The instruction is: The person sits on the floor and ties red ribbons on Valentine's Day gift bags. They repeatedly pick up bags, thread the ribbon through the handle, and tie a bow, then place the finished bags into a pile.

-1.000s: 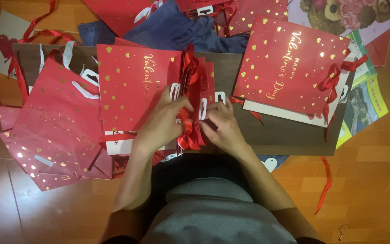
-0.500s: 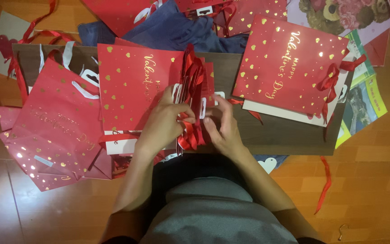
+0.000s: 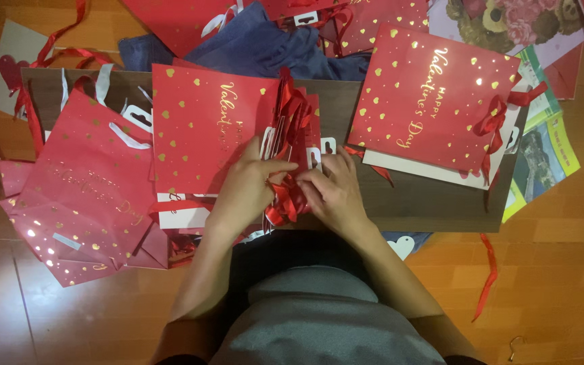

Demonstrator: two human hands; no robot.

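Note:
A red gift bag with gold hearts lies flat on a dark brown board in front of me. Its red ribbon handles bunch up at its right edge. My left hand and my right hand meet over that bunch, fingers pinching the red ribbon near white tags. A second flat red bag with gold script lies to the right, a red bow on its edge.
Another red bag lies at the left over more red bags. Blue cloth sits at the top. A teddy-bear print and colourful leaflets lie at the right. A loose red ribbon and a metal hook rest on the wooden floor.
Both hands stay on the ribbon bunch. The fingers have shifted slightly, the left hand reaching further right across the ribbon and the right hand drawing in closer.

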